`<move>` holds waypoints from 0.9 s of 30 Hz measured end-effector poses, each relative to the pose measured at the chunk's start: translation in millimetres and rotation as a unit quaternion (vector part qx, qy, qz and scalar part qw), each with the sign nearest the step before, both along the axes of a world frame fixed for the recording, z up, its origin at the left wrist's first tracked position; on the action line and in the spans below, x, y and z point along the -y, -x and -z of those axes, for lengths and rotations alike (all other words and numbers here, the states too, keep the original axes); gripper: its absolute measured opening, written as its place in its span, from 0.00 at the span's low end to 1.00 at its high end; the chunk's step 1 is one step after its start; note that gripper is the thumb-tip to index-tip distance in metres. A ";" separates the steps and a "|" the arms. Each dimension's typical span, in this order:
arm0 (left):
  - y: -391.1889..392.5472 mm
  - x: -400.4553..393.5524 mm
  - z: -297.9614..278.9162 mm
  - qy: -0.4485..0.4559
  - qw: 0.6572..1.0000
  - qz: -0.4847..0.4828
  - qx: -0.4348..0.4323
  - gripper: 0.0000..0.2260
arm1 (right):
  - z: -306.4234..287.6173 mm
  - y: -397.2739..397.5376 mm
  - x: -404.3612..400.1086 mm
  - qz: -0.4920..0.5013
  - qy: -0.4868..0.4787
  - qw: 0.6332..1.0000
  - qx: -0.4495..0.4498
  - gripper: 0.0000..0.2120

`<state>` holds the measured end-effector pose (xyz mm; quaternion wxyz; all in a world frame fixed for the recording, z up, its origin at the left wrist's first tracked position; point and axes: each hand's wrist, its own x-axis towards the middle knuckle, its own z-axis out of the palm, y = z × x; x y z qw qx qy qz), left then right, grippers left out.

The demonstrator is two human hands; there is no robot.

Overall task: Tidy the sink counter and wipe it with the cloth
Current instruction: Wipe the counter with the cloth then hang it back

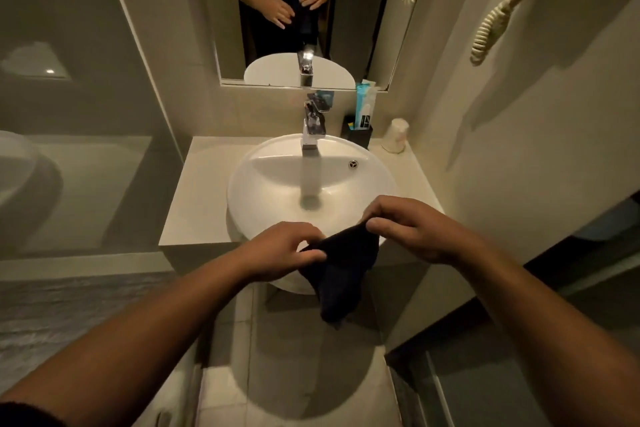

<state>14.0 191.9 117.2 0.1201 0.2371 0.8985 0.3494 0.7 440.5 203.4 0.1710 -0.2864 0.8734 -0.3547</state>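
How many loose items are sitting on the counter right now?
2, both at the back right: a black holder with packets standing in it, beside the faucet, and an upside-down cup further right near the wall. The basin may hide more.

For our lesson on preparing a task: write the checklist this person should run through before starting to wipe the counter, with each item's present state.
1. Cloth held by both the left hand and the right hand: ok.
2. Cloth opened flat: not ok, it hangs bunched.
3. Counter left of the basin bare: ok.
4. Back right corner tidied: not ok, black holder and cup stand there.
5. Cloth damp: cannot tell.
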 end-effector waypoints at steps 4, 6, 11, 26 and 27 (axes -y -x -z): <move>-13.0 -5.5 9.1 -0.025 0.999 0.003 -0.033 0.07 | 21.7 -4.6 -39.1 0.036 0.019 0.999 0.024 0.05; -18.3 -7.4 11.7 -0.009 0.998 -0.017 -0.057 0.06 | 39.0 -7.7 -53.3 0.057 0.035 0.997 0.040 0.06; -24.0 -8.8 22.4 0.021 0.996 -0.066 -0.049 0.06 | 82.4 -8.9 -62.9 0.112 0.072 0.990 0.054 0.06; 61.0 -17.3 101.6 0.201 0.962 -0.186 -0.003 0.09 | 187.8 76.8 -4.9 0.193 -0.235 0.953 -0.017 0.13; 63.3 -16.9 104.5 0.207 0.960 -0.186 0.001 0.10 | 188.5 78.3 -3.5 0.193 -0.244 0.950 -0.022 0.13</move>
